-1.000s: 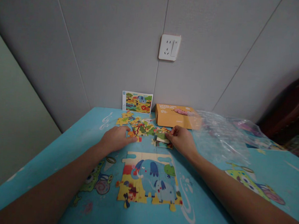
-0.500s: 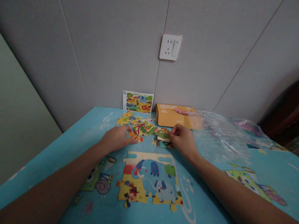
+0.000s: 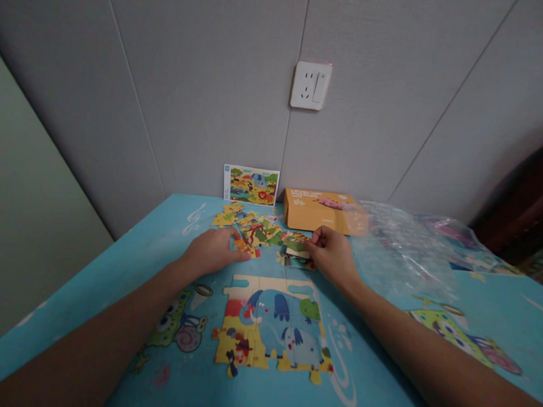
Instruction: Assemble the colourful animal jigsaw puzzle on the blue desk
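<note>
A joined section of jigsaw puzzle (image 3: 271,328) showing two blue elephants lies flat on the table in front of me. Beyond it spreads a heap of loose puzzle pieces (image 3: 263,232). My left hand (image 3: 212,250) rests at the heap's left side, thumb and fingers apart around an orange-spotted piece. On the right, my right hand (image 3: 332,255) pinches the edge of a puzzle piece (image 3: 298,246) with green and cream on it. That piece sits over other pieces, and its right edge is hidden by my fingers.
A picture card (image 3: 253,186) leans on the wall behind the heap. Beside it stands an orange puzzle box (image 3: 319,212), with crumpled clear plastic (image 3: 406,247) to its right. The blue cartoon-print tablecloth (image 3: 156,222) covers the table. A socket (image 3: 311,86) is on the wall.
</note>
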{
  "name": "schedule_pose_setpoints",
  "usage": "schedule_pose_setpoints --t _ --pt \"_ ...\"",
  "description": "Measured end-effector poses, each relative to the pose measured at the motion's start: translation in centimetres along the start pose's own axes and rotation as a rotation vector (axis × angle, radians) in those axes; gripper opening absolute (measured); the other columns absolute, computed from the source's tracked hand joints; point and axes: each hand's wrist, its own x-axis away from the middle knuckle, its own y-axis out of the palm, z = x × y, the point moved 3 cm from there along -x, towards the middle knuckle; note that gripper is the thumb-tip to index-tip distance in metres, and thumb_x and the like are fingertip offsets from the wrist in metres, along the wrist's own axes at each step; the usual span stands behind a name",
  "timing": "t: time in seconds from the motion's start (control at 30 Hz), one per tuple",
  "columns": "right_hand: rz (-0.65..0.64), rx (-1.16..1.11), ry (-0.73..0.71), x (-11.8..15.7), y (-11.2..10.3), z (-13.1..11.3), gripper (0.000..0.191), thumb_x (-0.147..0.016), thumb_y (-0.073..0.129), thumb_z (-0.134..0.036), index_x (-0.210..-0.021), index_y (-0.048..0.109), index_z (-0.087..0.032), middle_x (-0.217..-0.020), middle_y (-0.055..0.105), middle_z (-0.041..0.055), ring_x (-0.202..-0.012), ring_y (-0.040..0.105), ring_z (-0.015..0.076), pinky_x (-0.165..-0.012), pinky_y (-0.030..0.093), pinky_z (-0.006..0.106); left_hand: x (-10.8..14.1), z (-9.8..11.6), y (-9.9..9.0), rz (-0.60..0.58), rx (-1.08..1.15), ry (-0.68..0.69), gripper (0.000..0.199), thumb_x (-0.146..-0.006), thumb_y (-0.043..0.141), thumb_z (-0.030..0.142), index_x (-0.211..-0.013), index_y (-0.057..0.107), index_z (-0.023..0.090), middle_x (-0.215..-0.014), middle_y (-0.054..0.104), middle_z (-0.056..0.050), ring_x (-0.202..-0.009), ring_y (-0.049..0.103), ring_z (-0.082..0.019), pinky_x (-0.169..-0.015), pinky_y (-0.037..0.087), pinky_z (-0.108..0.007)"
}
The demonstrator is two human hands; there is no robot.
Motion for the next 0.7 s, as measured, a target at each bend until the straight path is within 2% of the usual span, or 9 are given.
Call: schedule_pose_setpoints --t 0.5,0.7 --pt "-0.006 -0.032 -0.006 -0.05 0.31 0.59 0.012 -0.072 0.055 -0.021 -0.065 0.046 -0.021 -0.050 0.055 -0.0035 -0.044 0.052 0.0121 -0.044 0.034 0.021 0.02 -0.08 -0.26 -0.010 0.015 -0.002 0.056 -0.068 0.060 0.065 -0.104 0.065 0.023 -0.067 0.060 -0.001 -0.067 0.059 -0.021 -0.052 0.028 -0.027" --pt "0.004 -0.003 -0.024 -0.03 0.25 0.55 0.012 -0.072 0.055 -0.022 -0.064 0.046 -0.020 -0.052 0.055 -0.0029 -0.047 0.052 0.0120 -0.045 0.032 0.021 0.14 0.09 -0.34 -0.016 0.031 -0.024 0.053 -0.068 0.061 0.062 -0.102 0.064 0.022 -0.079 0.063 -0.004 -0.074 0.060 -0.022 -0.055 0.032 -0.027"
